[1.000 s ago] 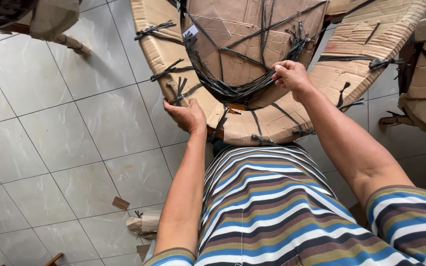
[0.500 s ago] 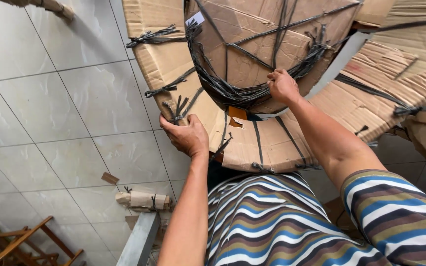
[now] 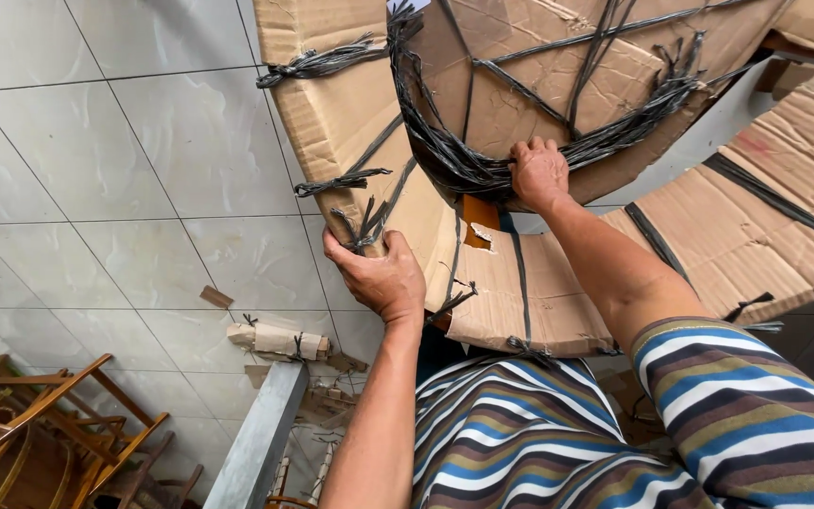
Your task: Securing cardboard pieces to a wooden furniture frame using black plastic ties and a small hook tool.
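Observation:
A large curved piece wrapped in brown cardboard (image 3: pixel 350 104) and bound with black plastic straps (image 3: pixel 445 151) fills the top of the view. My left hand (image 3: pixel 379 278) grips its lower edge beside a knotted strap end. My right hand (image 3: pixel 539 174) is closed on the bundle of black straps at the rim of the round inner cardboard part (image 3: pixel 558 85). My arms reach out from a striped shirt (image 3: pixel 539 434).
White tiled floor (image 3: pixel 105 179) lies to the left. A small cardboard roll tied with straps (image 3: pixel 275 341) and scraps lie on it. Wooden chair frames (image 3: pixel 40 424) stand at the lower left, a grey metal bar (image 3: pixel 261 438) beside them. More wrapped cardboard (image 3: pixel 765 217) extends right.
The view has shifted closer to the wrapped piece and leftward. My left hand has slid along the lower edge to a strap knot; my right hand stays on the strap bundle.

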